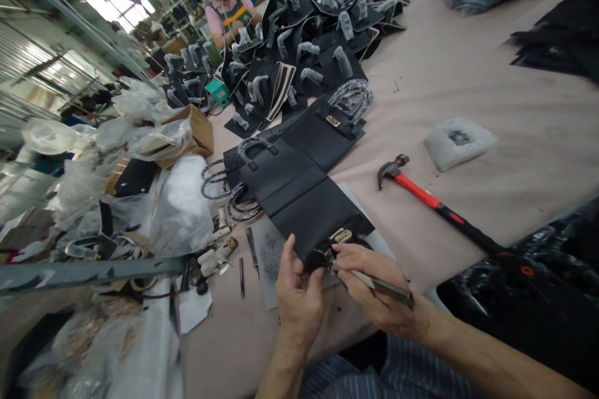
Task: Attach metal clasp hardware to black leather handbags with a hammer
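Observation:
A flat black leather handbag (pixel 292 199) lies on a grey mat, its curved plastic-wrapped handles pointing away from me at the left. My left hand (pixel 299 290) pinches the bag's near end beside a gold metal clasp (pixel 341 236). My right hand (pixel 377 280) is shut around a narrow steel hand tool (pixel 384 287) with a pale grip, and its tip reaches in at the clasp. Fingers partly hide the clasp and the tool's tip. A second black bag (pixel 318 134) with a gold plate lies just beyond the first.
A red-handled claw hammer (pixel 433 199) and a white stone block (pixel 458 143) lie on the pinkish table to my right. Small tools lie left of the mat. Plastic bags and a cardboard box (pixel 196 131) crowd the left. A co-worker (pixel 229 15) stands behind several black leather pieces.

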The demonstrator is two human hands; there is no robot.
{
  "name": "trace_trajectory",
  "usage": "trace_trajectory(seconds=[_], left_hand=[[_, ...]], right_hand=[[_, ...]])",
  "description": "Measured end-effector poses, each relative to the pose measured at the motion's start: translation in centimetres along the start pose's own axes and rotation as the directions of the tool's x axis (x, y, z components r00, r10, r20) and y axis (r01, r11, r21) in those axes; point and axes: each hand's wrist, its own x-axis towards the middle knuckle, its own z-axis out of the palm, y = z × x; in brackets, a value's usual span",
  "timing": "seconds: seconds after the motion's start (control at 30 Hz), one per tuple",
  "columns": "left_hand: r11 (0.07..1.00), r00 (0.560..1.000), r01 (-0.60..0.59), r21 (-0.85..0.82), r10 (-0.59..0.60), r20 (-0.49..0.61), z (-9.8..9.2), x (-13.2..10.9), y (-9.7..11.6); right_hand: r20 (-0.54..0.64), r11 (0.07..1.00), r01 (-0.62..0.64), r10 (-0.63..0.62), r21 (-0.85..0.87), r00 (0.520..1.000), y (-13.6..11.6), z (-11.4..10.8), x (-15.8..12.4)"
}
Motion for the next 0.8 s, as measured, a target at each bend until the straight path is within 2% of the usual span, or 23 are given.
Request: trace_trajectory(seconds=[0.1,0.2,0.33,0.53,0.67,0.73,0.8], left_hand=[[0.993,0.998,0.057,-0.107,-0.052,0.046,-0.02,-0.11,-0.12],[0.993,0.998,0.049,-0.103,-0.043,0.054,-0.18,-0.33,-0.2],[0.995,0.997,0.029,-0.098,-0.022,0.068,-0.13,-0.66,-0.03],[0.962,0.992,0.127,-0.242,-0.121,0.039,0.32,-0.89,0.68],[0.961,0.984,0.17,-0.219,-0.179,-0.022,0.25,-0.7,0.5],[0.962,0.973,0.198,-0.186,-0.216,-0.082,0.2,-0.39,0.32],[0.974,0.964,0.183,-0.132,-0.204,-0.168,0.19,0.01,0.23]], right_hand=[[0.006,0.998,-0.058,0.058,0.007,0.998,0.02,0.14,-0.61],[0.01,0.989,-0.146,0.146,0.023,0.989,-0.17,0.12,-0.7],[0.026,0.986,-0.159,0.158,0.051,0.987,-0.34,0.03,-0.35],[0.04,0.975,-0.188,0.184,0.115,0.982,-0.41,0.12,-0.24],[0.063,0.973,-0.195,0.188,0.122,0.98,-0.26,0.19,-0.4],[0.081,0.971,-0.199,0.189,0.136,0.979,-0.22,0.27,-0.41],[0.091,0.967,-0.192,0.179,0.166,0.98,-0.23,0.4,-0.38]])
